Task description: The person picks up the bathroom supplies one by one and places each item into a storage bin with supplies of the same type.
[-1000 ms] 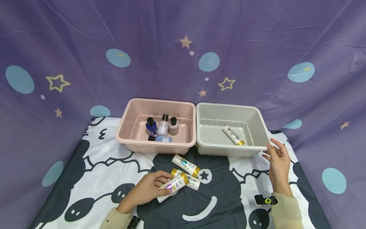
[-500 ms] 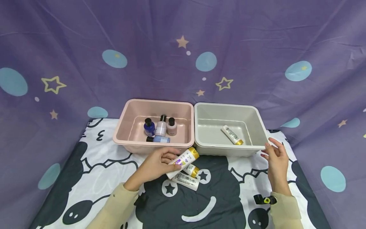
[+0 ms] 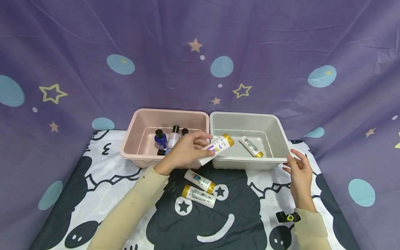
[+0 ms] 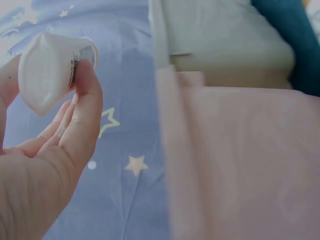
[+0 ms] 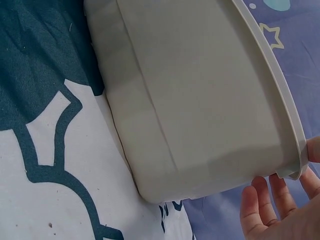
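My left hand (image 3: 184, 149) pinches a white squeeze tube with a gold cap (image 3: 221, 143), thumb and fingers on its sides. The hand is over the pink bin's front right corner, and the capped end overlaps the grey-white bin (image 3: 243, 160) in the head view. From the left wrist, the tube's flat sealed end (image 4: 45, 75) faces the camera. My right hand (image 3: 301, 180) holds that bin's front right corner, thumb at the rim and fingers below it. Another gold-capped tube (image 3: 251, 147) lies inside the bin.
Two more gold-capped tubes, one upper (image 3: 200, 181) and one lower (image 3: 199, 197), lie on the patterned cloth. The pink bin (image 3: 140, 157) holds several small black-capped bottles, including a dark blue one (image 3: 160, 140); my left hand partly hides them. A purple curtain (image 3: 168, 80) hangs behind.
My left hand has lifted the white tube off the pile and carried it up and right to the grey-white bin's front edge. The right hand stays at the bin's corner.
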Demonstrator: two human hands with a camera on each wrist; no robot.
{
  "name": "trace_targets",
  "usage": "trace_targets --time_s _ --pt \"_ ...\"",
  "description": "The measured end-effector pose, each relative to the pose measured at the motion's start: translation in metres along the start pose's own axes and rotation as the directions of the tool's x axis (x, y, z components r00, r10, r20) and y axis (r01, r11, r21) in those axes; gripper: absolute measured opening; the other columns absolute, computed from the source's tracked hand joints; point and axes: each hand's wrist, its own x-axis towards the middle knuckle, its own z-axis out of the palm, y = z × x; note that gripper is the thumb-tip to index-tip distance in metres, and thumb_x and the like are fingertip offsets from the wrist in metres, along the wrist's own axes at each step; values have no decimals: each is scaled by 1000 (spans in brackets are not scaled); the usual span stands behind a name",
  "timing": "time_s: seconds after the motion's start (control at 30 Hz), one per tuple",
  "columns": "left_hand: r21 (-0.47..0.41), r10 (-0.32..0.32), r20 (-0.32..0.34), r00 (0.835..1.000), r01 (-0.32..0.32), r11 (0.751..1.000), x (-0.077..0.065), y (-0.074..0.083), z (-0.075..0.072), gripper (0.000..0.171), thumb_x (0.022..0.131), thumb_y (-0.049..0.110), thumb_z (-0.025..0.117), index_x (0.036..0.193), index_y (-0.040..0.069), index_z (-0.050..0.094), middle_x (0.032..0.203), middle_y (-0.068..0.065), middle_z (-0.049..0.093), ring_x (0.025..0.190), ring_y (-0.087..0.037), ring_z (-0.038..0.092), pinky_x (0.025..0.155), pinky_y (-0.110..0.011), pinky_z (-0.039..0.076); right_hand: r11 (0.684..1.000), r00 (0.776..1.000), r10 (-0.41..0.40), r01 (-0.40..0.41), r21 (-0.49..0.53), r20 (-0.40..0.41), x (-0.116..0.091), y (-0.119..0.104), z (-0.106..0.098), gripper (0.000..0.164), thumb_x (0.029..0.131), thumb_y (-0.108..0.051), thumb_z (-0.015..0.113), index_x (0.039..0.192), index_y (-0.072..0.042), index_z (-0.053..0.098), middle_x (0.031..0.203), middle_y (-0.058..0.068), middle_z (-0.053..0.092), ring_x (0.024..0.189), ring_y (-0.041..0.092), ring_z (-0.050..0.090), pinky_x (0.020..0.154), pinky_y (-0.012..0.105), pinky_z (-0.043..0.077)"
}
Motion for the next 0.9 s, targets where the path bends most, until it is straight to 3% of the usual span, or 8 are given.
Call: trace_targets --time_s 0.3,0.53,0.73,0.9 --pt "-12 -58 99 993 59 998 71 23 4 50 83 25 85 128 11 65 104 -5 72 96 -18 67 77 -32 58 1000 1000 0 0 8 0 1 0 0 33 96 -13 70 128 -11 65 98 9 67 77 15 66 63 22 58" --pt "38 -40 135 990 35 999 123 30 24 49 82 26 86 125 10 67 107 -6 72 96 -16 68 79 -28 57 1000 1000 -10 11 -3 3 2 0 -1 34 96 -14 70 129 -11 65 100 9 67 77 14 65 63 21 58" --pt "58 -78 174 982 69 996 157 26 47 45 81 22 86 121 11 69 106 -5 73 95 -14 67 77 -25 56 999 999 -33 33 -4 15 4 1 -1 34 96 -13 70 129 -10 65 98 9 67 78 15 65 63 21 58" --pt "39 -127 209 970 122 992 175 20 59 46 84 18 84 124 5 67 104 -7 73 87 -17 68 73 -25 56 1000 1000 -24 24 4 16 5 2 0 33 95 -12 71 128 -10 65 95 7 68 77 15 65 62 22 58"
